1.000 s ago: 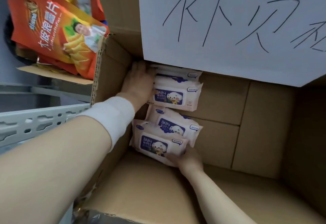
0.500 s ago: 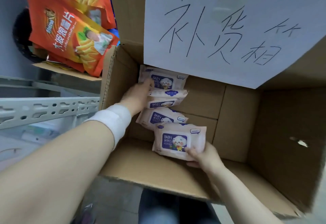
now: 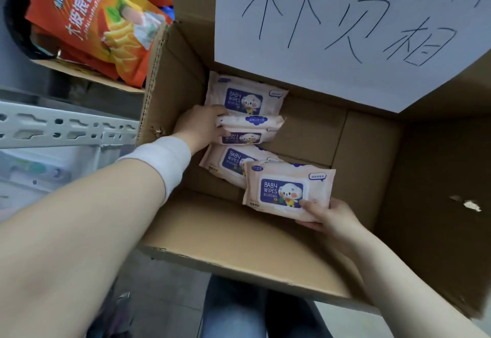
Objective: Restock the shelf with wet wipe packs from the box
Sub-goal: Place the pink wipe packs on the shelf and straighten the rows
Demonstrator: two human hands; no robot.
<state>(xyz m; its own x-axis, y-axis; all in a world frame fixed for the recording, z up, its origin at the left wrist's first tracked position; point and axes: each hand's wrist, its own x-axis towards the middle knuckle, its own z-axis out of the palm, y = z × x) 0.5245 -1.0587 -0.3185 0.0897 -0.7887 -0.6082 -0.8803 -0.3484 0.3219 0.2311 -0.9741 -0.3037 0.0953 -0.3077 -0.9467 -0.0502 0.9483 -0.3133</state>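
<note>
Since the right hand pinches its wet wipe pack only by the near corner, thumb on top, a fuller hold across its width would probably stop it sagging. The left hand curls its fingers round a second pack, tipped on edge inside the box. A third pack lies just beyond those fingers, and a fourth pack lies between the hands. Lift both held packs straight up, clear of the box.

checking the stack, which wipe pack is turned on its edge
The second pack from the back, gripped by the left hand: tilted up edge-on, while the other three lie label-up.
</note>
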